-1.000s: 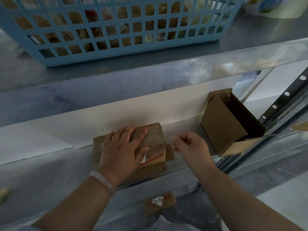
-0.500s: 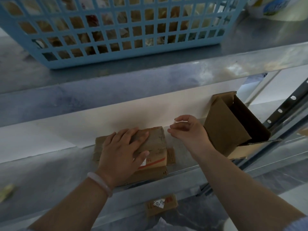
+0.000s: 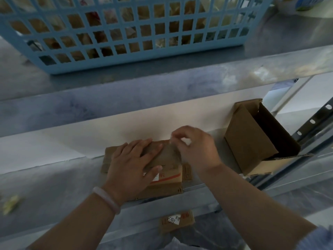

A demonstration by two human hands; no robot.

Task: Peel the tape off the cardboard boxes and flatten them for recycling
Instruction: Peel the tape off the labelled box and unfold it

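Note:
A flattened cardboard box [image 3: 169, 177] with a white label and a red stripe lies on the metal shelf [image 3: 54, 186]. My left hand [image 3: 133, 168] presses flat on top of it, fingers spread. My right hand [image 3: 196, 148] is at the box's far right corner, thumb and fingers pinched on a strip of clear tape [image 3: 173, 145] that lifts off the cardboard. An open brown box [image 3: 252, 141] stands tilted on the shelf to the right, its dark inside showing.
A blue plastic basket [image 3: 126, 33] full of scraps sits on the upper shelf. A small cardboard piece with a handwritten label [image 3: 176, 220] lies below the shelf edge. A perforated metal upright [image 3: 313, 121] runs at the right. A yellowish scrap [image 3: 10, 204] lies far left.
My right hand rose away from the box, then came back down to its far right corner and pinched the tape. My left hand stayed pressed on the box.

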